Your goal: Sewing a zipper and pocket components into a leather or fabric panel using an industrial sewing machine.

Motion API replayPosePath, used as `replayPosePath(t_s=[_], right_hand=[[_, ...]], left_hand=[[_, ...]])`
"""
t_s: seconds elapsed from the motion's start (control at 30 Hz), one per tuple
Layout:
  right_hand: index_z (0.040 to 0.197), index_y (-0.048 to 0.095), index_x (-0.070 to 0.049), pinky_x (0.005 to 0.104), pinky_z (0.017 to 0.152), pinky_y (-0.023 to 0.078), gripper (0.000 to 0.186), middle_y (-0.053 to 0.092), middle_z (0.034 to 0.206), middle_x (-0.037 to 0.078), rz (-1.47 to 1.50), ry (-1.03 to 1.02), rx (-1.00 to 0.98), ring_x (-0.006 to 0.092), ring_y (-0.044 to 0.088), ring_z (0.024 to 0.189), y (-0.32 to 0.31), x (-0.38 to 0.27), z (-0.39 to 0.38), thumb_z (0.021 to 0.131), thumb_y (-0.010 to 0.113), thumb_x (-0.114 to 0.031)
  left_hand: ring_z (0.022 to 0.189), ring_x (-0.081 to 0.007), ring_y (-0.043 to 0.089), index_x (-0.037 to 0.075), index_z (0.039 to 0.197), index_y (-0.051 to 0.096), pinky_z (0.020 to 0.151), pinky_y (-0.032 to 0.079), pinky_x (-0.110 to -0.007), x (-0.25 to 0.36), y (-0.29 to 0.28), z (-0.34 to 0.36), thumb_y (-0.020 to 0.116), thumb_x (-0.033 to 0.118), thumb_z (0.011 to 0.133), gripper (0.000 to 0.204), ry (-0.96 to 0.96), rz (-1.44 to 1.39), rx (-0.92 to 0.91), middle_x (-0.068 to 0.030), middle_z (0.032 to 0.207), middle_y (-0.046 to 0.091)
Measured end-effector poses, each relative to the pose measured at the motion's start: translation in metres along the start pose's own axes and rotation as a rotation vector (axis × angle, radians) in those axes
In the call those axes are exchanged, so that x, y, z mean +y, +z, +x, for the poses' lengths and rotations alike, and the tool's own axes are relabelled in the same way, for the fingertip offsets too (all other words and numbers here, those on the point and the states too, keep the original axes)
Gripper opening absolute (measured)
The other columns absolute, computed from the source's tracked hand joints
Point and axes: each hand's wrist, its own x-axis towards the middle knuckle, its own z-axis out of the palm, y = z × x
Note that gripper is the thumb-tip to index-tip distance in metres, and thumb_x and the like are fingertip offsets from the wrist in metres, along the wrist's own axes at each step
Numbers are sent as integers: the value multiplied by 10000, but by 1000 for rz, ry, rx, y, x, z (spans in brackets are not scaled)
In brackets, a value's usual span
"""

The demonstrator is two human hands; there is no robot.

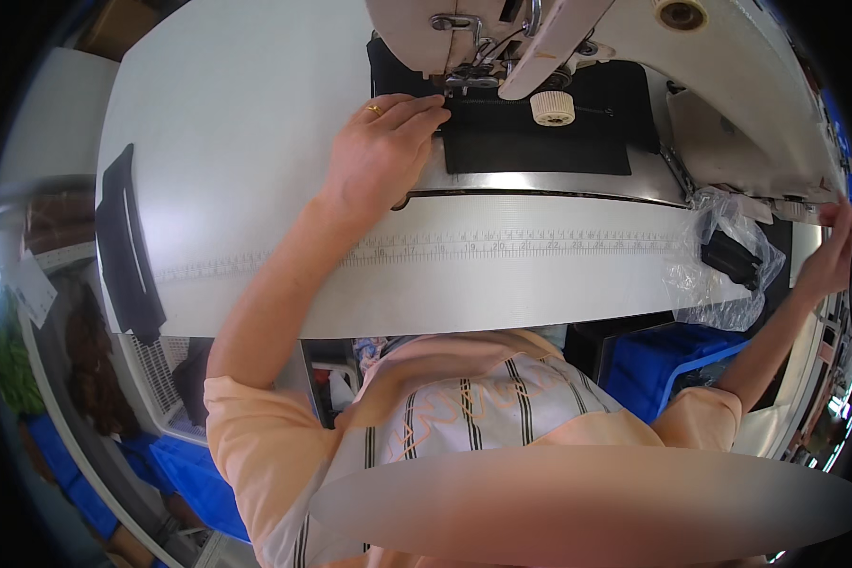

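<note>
The left hand (381, 156) lies flat at eleven o'clock, fingers (417, 112) together, pressing the black cloth (535, 151) to steady it under the sewing machine (577, 38) on the bench (246, 142). The right hand (828, 256) reaches far out at three o'clock; its fingers are perhaps spread, too blurred to tell.

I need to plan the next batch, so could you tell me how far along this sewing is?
Done: the flat black fabric piece lies under the sewing machine's presser foot. In hand: the left hand holds its edge there, while the right hand reaches far right. Left: another black piece lies at the table's left edge.
</note>
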Motion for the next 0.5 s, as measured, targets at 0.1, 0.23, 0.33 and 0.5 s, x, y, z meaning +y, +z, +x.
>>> replayPosePath(t_s=[0.1, 0.23, 0.33, 0.5], right_hand=[[1168, 629, -49, 347, 928, 453, 324, 644, 1167, 101, 219, -496, -608, 271, 596, 1068, 110, -164, -90, 879, 649, -193], [1268, 560, -69, 410, 1002, 404, 481, 521, 1367, 78, 178, -552, -619, 298, 488, 1219, 168, -181, -120, 840, 677, -254], [1281, 559, -64, 401, 954, 423, 555, 505, 1383, 63, 135, -607, -752, 284, 503, 1178, 136, -185, -143, 794, 716, -281], [1237, 586, -42, 404, 901, 449, 549, 540, 1335, 107, 165, -567, -722, 294, 538, 1138, 104, -201, -174, 744, 748, -221]], left_hand=[[998, -229, 637, 42, 1009, 708, 855, 520, -352, -1, 4, -1, 669, 43, 791, 221, -201, -165, -39, -56, 1061, 703], [997, -248, 650, 21, 1002, 703, 846, 526, -354, -1, -1, -3, 683, 46, 780, 224, -45, -128, -5, -83, 1084, 696], [991, -261, 654, 18, 1000, 703, 839, 528, -347, 25, -25, -28, 695, 44, 765, 237, 57, -76, -104, -96, 1096, 690], [925, -265, 657, 29, 999, 705, 801, 527, -353, 52, -40, -44, 707, 43, 744, 256, 44, -17, -125, -98, 1053, 689]])
